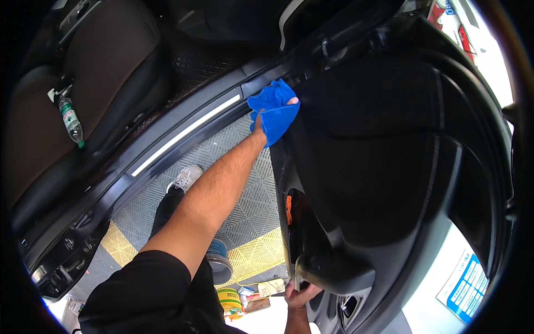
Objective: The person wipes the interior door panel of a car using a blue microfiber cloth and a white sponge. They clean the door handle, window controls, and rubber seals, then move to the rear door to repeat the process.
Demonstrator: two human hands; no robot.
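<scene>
A blue microfibre cloth (pixel 280 121) is wrapped over my left hand (pixel 293 101), which is mostly hidden by it; one fingertip pokes out. The cloth sits where the black door sill (pixel 200 119) meets the hinge side of the open car door (pixel 375 158). My left forearm stretches up across the gap between sill and door. Lower down, my right hand (pixel 301 294) grips the edge of the door trim beside the armrest (pixel 333 271), its fingers partly hidden behind the trim. An orange cord (pixel 288 210) lies in the door pocket (pixel 301 225).
A plastic bottle (pixel 71 121) lies on the dark car seat (pixel 104 75). On the tiled floor mat (pixel 250 175) stand my shoe (pixel 185 177) and a bucket (pixel 219 261). Behind are a yellow-green roll (pixel 228 297), a power strip (pixel 271 287) and a yellow cable (pixel 254 277).
</scene>
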